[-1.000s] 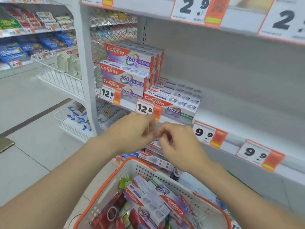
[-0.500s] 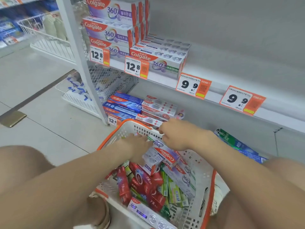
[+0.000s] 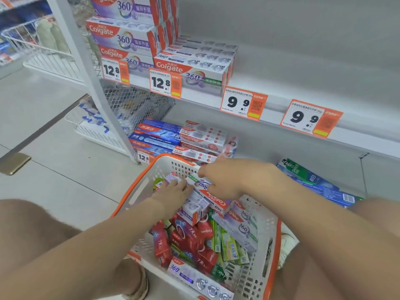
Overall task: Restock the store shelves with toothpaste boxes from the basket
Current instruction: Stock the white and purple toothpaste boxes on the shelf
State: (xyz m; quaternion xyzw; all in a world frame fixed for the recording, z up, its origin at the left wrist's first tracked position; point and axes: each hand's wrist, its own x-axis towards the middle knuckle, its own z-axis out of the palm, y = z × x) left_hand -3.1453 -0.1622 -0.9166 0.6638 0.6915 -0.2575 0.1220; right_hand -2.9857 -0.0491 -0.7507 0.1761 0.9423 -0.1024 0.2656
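In the basket, the box lies on top, long axis from far-left to near-right; your right hand grips its far end, your left hand touches beside it, grip unclear.

The basket sat near, with toothpaste boxes piled in it, and behind it stood the shelf, with stacked boxes on its left end.
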